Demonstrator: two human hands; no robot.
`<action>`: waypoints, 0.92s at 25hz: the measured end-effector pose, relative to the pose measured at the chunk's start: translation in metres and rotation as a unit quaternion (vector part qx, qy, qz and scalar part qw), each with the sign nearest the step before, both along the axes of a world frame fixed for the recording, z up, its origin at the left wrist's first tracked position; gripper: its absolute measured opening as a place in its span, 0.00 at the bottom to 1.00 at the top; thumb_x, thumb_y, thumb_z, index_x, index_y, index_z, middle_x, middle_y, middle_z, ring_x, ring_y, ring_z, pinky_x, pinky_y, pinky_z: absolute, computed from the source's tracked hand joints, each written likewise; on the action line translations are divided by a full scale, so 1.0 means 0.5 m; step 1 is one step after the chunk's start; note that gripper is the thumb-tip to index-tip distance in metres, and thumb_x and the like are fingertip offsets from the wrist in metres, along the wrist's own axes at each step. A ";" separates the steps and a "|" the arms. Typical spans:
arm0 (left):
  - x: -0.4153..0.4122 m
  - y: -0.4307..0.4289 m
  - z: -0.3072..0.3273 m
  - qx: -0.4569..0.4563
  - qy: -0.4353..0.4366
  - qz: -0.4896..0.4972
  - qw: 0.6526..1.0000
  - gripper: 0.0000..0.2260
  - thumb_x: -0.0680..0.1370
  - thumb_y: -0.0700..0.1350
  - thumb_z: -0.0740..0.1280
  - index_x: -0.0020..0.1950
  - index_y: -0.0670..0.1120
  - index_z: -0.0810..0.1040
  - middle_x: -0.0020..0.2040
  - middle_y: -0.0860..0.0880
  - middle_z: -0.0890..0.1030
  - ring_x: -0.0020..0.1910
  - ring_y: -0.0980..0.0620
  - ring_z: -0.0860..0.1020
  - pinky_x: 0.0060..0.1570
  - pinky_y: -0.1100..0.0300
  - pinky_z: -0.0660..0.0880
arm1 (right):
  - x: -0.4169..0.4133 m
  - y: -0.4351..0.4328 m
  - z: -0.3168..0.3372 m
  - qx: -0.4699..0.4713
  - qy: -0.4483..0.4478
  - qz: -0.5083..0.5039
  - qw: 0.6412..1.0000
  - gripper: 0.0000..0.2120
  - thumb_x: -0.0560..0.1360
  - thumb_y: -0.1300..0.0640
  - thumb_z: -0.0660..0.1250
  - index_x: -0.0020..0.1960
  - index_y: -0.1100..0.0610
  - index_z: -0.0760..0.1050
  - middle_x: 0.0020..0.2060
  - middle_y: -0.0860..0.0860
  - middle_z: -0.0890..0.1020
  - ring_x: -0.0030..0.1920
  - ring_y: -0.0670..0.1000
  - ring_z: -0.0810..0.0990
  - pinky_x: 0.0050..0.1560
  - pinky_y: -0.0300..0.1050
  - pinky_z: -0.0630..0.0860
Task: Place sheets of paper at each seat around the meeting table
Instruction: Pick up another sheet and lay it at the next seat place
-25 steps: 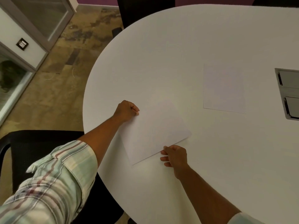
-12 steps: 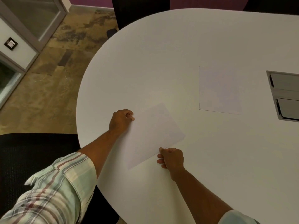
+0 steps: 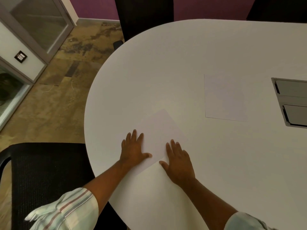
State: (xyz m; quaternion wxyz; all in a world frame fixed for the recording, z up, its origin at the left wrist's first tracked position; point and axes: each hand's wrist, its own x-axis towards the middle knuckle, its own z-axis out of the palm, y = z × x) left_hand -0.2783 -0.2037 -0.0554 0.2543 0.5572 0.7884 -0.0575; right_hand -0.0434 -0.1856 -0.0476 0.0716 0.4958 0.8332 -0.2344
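Note:
A white sheet of paper (image 3: 160,130) lies flat and turned at an angle near the rounded end of the white meeting table (image 3: 166,67). My left hand (image 3: 133,149) rests flat on its left edge with the fingers spread. My right hand (image 3: 178,161) lies flat on its lower right corner, fingers apart too. Neither hand grips anything. A second white sheet (image 3: 225,97) lies flat farther right on the table, apart from both hands.
A black mesh chair (image 3: 44,176) stands at the table's near left edge. Another black chair (image 3: 143,15) stands at the far end, and a third dark one (image 3: 277,9) at the top right. A grey cable hatch (image 3: 292,102) is set into the table at right. Glass doors stand at left.
Both hands pinched the angled sheet's edges before. They have let go and now lie flat on it with fingers spread. The sheet rests on the table.

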 end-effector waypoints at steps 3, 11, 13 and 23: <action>0.002 -0.006 -0.013 -0.028 -0.007 -0.019 0.999 0.54 0.72 0.73 0.71 0.87 0.50 0.47 0.87 0.42 0.41 0.85 0.36 0.43 0.80 0.33 0.51 | 0.008 -0.006 -0.020 -0.022 -0.066 0.075 0.995 0.40 0.83 0.33 0.46 0.85 0.55 0.39 0.85 0.53 0.39 0.84 0.54 0.37 0.83 0.58 0.40; 0.004 -0.014 -0.019 -0.011 0.002 -0.060 0.998 0.54 0.72 0.73 0.69 0.87 0.52 0.46 0.87 0.44 0.41 0.86 0.38 0.43 0.82 0.35 0.51 | 0.033 -0.043 -0.037 -0.027 -0.089 0.060 0.994 0.39 0.83 0.34 0.45 0.84 0.54 0.36 0.83 0.50 0.33 0.83 0.52 0.32 0.82 0.60 0.42; 0.003 -0.013 -0.017 -0.005 0.004 -0.058 0.998 0.53 0.72 0.74 0.69 0.87 0.52 0.47 0.87 0.44 0.42 0.86 0.38 0.43 0.81 0.35 0.52 | 0.030 -0.041 -0.036 -0.033 -0.087 0.057 0.994 0.39 0.84 0.34 0.45 0.84 0.53 0.37 0.83 0.49 0.34 0.83 0.52 0.33 0.82 0.60 0.42; 0.028 -0.037 0.015 0.050 0.020 -0.087 0.995 0.42 0.81 0.72 0.54 0.87 0.48 0.47 0.87 0.43 0.45 0.86 0.42 0.43 0.83 0.40 0.45 | 0.059 -0.041 0.014 -0.011 -0.036 -0.004 0.999 0.40 0.84 0.34 0.47 0.84 0.55 0.33 0.83 0.50 0.34 0.83 0.52 0.34 0.83 0.56 0.46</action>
